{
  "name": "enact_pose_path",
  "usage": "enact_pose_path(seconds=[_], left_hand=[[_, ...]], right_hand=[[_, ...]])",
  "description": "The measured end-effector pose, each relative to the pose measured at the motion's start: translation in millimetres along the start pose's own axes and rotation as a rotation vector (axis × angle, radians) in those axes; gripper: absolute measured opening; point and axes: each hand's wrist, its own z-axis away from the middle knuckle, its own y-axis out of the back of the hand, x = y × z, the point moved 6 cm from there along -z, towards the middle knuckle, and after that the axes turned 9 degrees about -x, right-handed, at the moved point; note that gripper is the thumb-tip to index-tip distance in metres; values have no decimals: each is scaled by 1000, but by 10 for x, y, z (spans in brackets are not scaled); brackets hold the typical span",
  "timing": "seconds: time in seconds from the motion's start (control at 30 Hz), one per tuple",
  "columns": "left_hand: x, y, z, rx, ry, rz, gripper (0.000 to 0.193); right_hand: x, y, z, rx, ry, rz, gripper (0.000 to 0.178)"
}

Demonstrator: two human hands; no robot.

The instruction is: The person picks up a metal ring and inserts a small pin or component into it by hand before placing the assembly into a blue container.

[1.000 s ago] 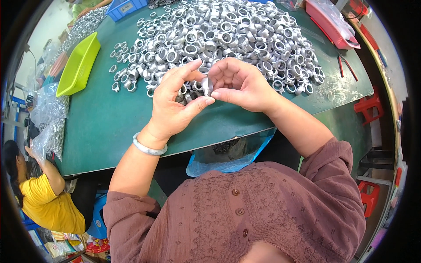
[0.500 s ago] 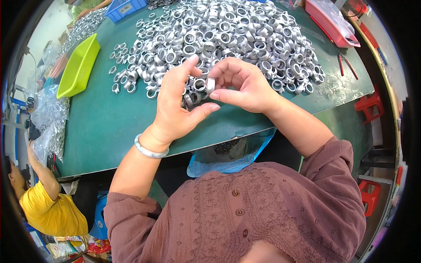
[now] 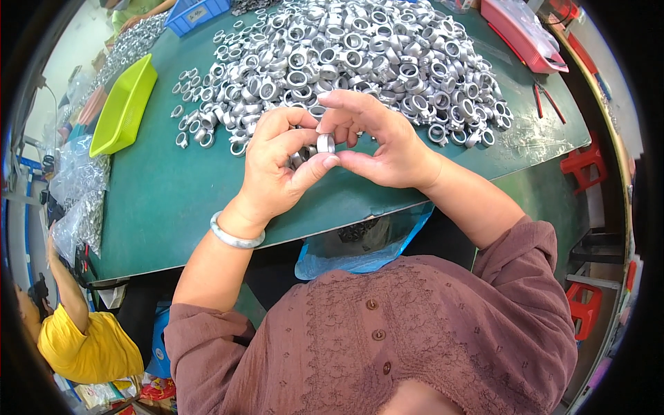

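Note:
Between my hands, just above the near edge of the pile, is a silver-grey metal ring clamp (image 3: pixel 326 143) with its band turned toward me. My left hand (image 3: pixel 277 155), with a pale bangle at the wrist, has closed its thumb and fingers on the clamp's left side. My right hand (image 3: pixel 391 145) curls over from the right, its thumb and a fingertip at the same clamp and its index finger raised. More grey rings (image 3: pixel 299 158) show inside my left hand, partly hidden by the fingers. The big heap of like ring clamps (image 3: pixel 373 62) lies beyond.
The green table (image 3: pixel 166 214) carries a lime-green tray (image 3: pixel 124 104), a blue bin (image 3: pixel 197 14), a pink-red box (image 3: pixel 522 41) and red-handled pliers (image 3: pixel 546 104). A blue-edged bag (image 3: pixel 360 245) hangs below the near edge. A person in yellow (image 3: pixel 90 346) is at the left.
My left hand has gone from spread fingers to closing on the ring clamp that my right hand held. The clamp has shifted slightly left and down. The person in yellow has moved a little.

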Motion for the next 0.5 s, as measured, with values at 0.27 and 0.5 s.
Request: enact_pose_path(seconds=[0.27, 0.5], left_hand=[[-71, -28, 17, -64, 69, 172, 16], [-157, -43, 58, -66, 284, 479, 13]], right_hand=[[-86, 58, -23, 76, 42, 139, 53], [-62, 63, -24, 28, -15, 146, 36]])
